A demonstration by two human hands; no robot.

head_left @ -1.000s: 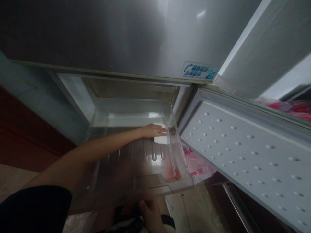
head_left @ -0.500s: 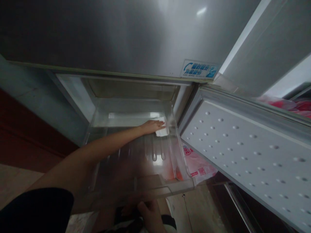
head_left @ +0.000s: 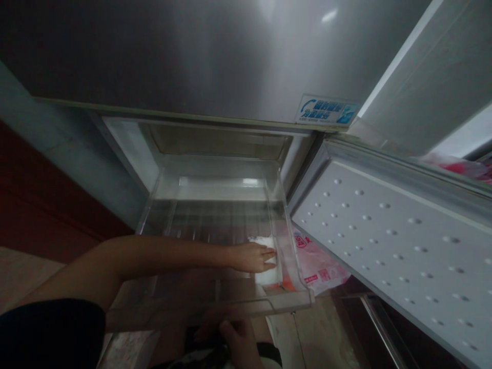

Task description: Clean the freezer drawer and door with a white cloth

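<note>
My left hand (head_left: pixel 251 258) lies flat, fingers stretched and a little apart, on a white cloth or folded tissue (head_left: pixel 269 274). It presses this cloth onto the floor of a clear plastic drawer (head_left: pixel 215 218), near the front right corner. The drawer is pulled out of the fridge's lower compartment. Below the drawer's front edge, close to my lap, is my right hand (head_left: pixel 240 338). Its thumb shows, but the other fingers are dim and mostly hidden, and whether it grips the drawer cannot be made out.
A fridge door (head_left: pixel 376 230) with a dimpled white inner panel stands swung out at the right. Pink-printed plastic bags (head_left: pixel 319 261) are beside and under the drawer. Above is a closed grey fridge door (head_left: pixel 192 61). A dark red panel (head_left: pixel 46 205) stands at the left.
My left hand has slid the white cloth from the drawer's back right part toward the front right corner. The view has shifted slightly. My right hand stays in place.
</note>
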